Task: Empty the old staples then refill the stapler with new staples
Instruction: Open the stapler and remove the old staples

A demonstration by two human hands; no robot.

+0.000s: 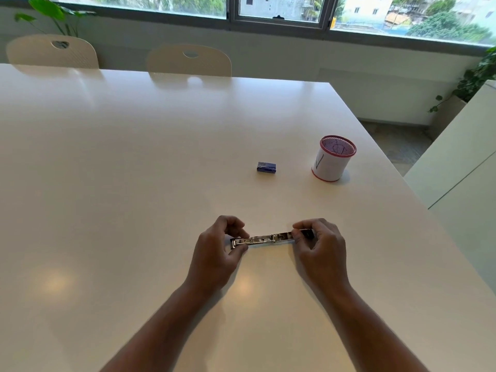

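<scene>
A small metal stapler (pixel 268 238) is swung fully open into one long flat strip, lying left to right just above the white table (pixel 134 183). My left hand (pixel 217 253) pinches its left end between thumb and fingers. My right hand (pixel 320 247) pinches its right end, where a dark part shows. A small blue staple box (pixel 266 167) lies closed on the table, farther away and between the hands. Whether staples sit in the stapler's channel is too small to tell.
A mesh pen cup (pixel 334 158) with red rims and a white paper wrap stands to the right of the staple box. The table's right edge runs diagonally past it. Two pale chairs (pixel 189 60) stand at the far side under the window.
</scene>
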